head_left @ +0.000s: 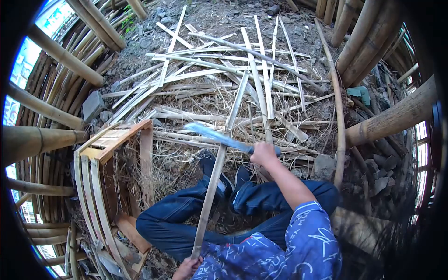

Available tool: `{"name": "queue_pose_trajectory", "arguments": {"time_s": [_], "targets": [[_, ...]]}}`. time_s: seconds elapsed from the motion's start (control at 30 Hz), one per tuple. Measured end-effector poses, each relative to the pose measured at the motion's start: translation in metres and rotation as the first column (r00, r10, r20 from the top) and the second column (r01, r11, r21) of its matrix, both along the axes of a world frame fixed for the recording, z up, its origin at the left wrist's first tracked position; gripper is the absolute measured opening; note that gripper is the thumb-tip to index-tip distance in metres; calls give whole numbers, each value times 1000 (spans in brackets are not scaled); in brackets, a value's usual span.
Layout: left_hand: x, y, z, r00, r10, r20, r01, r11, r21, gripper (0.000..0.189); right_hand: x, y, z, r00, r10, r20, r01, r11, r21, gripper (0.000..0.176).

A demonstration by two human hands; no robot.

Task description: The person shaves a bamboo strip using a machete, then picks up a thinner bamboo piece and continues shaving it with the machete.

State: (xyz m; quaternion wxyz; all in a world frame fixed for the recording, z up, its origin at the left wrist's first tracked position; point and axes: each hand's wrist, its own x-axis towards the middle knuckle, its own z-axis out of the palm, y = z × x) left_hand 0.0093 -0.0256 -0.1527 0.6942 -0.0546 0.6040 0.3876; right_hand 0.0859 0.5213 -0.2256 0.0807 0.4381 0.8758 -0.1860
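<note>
My right hand (264, 154) is closed round the dark handle of a machete (218, 136), its blade pointing left and slightly away from me. The blade lies across a long bamboo strip (210, 186), and contact at the crossing looks likely but is hard to confirm. My left hand (188, 268) grips the strip's near end, low beside my body. From there the strip slants up past my bent legs, and a paler split length (238, 100) continues beyond the blade.
Several split bamboo strips (186, 60) lie crisscrossed on the ground ahead, among shavings. A wooden crate (100, 186) stands at my left. Bamboo poles (65, 56) rise on both sides. A long pole (339, 116) and stones (324, 167) lie at the right.
</note>
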Motion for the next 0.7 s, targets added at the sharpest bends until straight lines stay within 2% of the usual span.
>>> {"name": "queue_pose_trajectory", "arguments": {"time_s": [0.07, 0.17, 0.2, 0.27, 0.33, 0.4, 0.53, 0.57, 0.6, 0.63, 0.7], "targets": [[4, -18, -10, 997, -5, -72, 7, 999, 38, 26, 4, 31, -8, 998, 49, 24, -50, 998, 27, 25], [-2, -18, -13, 989, -5, -144, 16, 997, 74, 26, -4, 36, 12, 991, 103, 88, -105, 994, 22, 26], [-7, -9, -7, 998, -17, -69, 17, 1000, 6, 26, -2, 31, 9, 991, 103, 87, -104, 994, 14, 26], [-16, 13, 6, 996, -15, 84, 26, 991, -128, 26, 1, 18, 1, 996, 78, -49, -76, 996, 47, 25], [-18, 31, 23, 997, -4, 71, 14, 990, -140, 26, 6, -9, 15, 994, 75, -81, -75, 997, 3, 26], [-18, 42, 31, 999, 9, 53, -1, 989, -147, 26, 13, -42, 17, 983, 162, -83, -169, 982, -90, 26], [-16, 53, 33, 997, 33, 68, -22, 987, -161, 21, 17, -113, 55, 934, 344, -97, -357, 892, -278, 24], [-11, 54, 34, 989, -77, -127, 66, 993, -94, 22, 18, -133, 64, 926, 359, -118, -377, 867, -325, 24], [-7, 59, 36, 931, -170, -322, 165, 985, -44, 23, 21, -151, 70, 917, 375, -138, -399, 839, -370, 24], [-7, 74, 50, 899, -206, -385, 202, 978, -51, 26, 24, -168, 72, 912, 376, -162, -409, 817, -407, 25], [-4, 70, 41, 898, -197, -393, 189, 980, -60, 27, 31, -196, 81, 892, 393, -224, -452, 780, -433, 27]]}}
